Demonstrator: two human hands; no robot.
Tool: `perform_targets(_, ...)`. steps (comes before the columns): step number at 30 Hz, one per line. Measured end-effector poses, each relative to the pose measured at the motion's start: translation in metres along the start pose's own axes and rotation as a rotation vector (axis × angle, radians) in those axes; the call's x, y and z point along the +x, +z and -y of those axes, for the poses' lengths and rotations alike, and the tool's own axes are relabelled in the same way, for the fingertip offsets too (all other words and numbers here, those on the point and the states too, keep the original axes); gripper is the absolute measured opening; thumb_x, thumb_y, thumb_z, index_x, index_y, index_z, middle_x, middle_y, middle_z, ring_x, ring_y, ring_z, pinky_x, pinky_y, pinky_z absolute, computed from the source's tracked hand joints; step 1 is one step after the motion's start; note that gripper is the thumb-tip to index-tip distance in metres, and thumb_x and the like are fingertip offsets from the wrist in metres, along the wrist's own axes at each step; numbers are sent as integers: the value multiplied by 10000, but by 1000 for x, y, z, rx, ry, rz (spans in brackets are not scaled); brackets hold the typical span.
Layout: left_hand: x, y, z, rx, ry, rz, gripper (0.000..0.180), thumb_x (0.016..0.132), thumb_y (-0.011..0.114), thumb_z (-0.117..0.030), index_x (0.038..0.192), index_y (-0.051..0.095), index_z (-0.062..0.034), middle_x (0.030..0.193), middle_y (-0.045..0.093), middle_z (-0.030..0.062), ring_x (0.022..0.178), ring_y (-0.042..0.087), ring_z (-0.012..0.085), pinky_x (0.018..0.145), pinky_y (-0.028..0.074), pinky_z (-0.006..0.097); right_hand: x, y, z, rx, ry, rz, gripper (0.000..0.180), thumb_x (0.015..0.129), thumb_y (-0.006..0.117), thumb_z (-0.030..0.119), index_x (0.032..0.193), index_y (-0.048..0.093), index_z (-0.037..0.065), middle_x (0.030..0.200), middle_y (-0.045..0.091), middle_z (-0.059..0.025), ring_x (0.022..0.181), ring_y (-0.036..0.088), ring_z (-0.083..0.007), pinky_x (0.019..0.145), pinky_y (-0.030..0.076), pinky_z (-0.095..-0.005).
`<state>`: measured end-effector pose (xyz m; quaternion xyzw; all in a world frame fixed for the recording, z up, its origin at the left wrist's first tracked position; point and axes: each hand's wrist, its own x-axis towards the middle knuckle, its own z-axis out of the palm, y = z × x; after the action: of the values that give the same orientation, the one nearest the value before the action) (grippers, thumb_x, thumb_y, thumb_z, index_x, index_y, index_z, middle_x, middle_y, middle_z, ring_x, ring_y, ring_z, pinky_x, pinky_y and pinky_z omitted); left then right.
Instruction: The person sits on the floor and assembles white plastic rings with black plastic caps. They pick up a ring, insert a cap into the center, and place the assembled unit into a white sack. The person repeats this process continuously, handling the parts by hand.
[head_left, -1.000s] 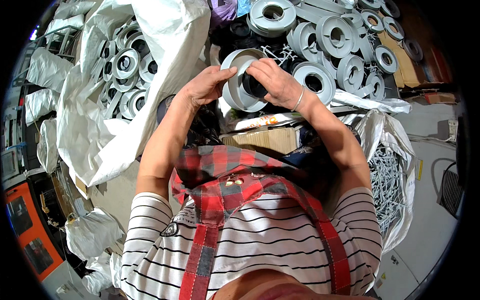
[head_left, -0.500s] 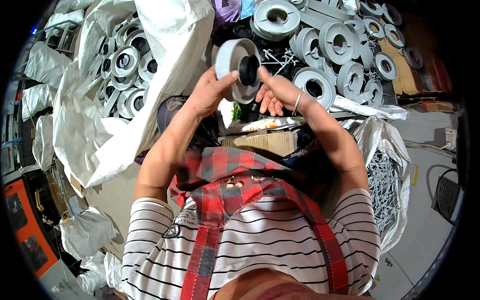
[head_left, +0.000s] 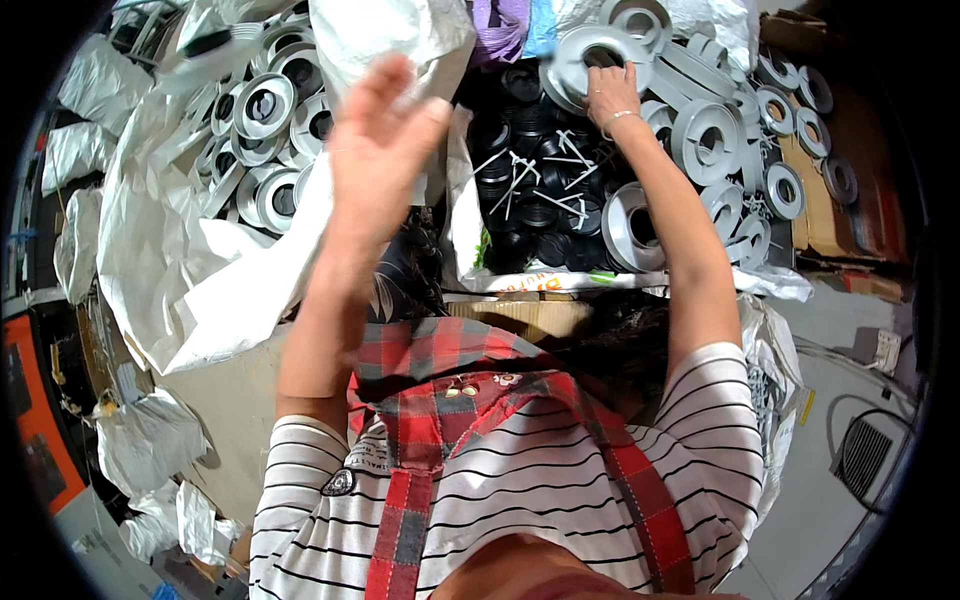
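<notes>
My left hand (head_left: 385, 150) is raised over the white sack's edge, blurred by motion, its fingers stretched out and nothing in it. Beyond it, a smeared grey ring (head_left: 212, 58) with a dark centre appears above the sack on the left. My right hand (head_left: 613, 97) reaches far forward, with its fingers hooked into the centre hole of a broad grey plastic ring (head_left: 572, 70) on the pile. Below that hand lie many black round plugs (head_left: 520, 120), with white-grey plastic crosspieces (head_left: 575, 165) scattered on them.
Grey rings with dark centres (head_left: 265, 105) fill the open white sack (head_left: 150, 270) at left. More loose grey rings (head_left: 710, 140) heap up at right. A bag of small grey pieces (head_left: 762, 400) stands by my right elbow. A cardboard sheet (head_left: 800, 190) lies beyond the heap.
My left hand has let go of the grey ring with the black plug and swung up. The right hand has moved forward and right, onto another grey ring.
</notes>
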<state>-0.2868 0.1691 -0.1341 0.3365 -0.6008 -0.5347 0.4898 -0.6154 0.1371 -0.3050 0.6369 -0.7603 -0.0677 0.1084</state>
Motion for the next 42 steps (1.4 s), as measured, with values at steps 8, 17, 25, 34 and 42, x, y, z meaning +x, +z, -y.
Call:
perform_targets(8,7,28,97,-725,-790,132,472,825,648,-186,1165,471,89,1046,605,173,942,616,245,848,495,326,-67,-100,44,2403,128,329,482,971,345,382,993,602,-26,735,653,-118,635,631,-225,661,514,-313)
perform_targets(17,3,11,126,-61,-671,-113,260,774,654,-169,935,576,19,734,590,73,633,561,154,571,466,297,-18,29,88,476,-179,44,518,697,726,178,1153,495,94,1117,525,-125,1099,477,-309,887,455,-388)
perform_targets(25,-10,33,128,-425,-684,37,305,852,631,-265,993,571,-2,839,630,56,746,587,130,661,475,294,-73,-49,59,776,-31,-319,225,817,610,185,977,609,26,856,572,-158,802,580,-326,721,483,-388)
perform_targets(34,-18,31,97,-540,-623,318,427,891,591,-300,1154,508,27,1037,606,115,865,624,174,736,537,328,-120,-118,62,1023,-72,-22,815,703,736,454,1292,420,-13,1178,478,-227,1082,505,-346,913,428,-369)
perform_targets(42,-26,31,110,-340,-664,402,430,891,592,-297,1152,514,36,995,589,73,847,581,133,722,500,290,-135,-124,74,756,-130,-63,855,613,785,352,1290,401,-3,1108,461,-230,1087,456,-379,939,398,-389)
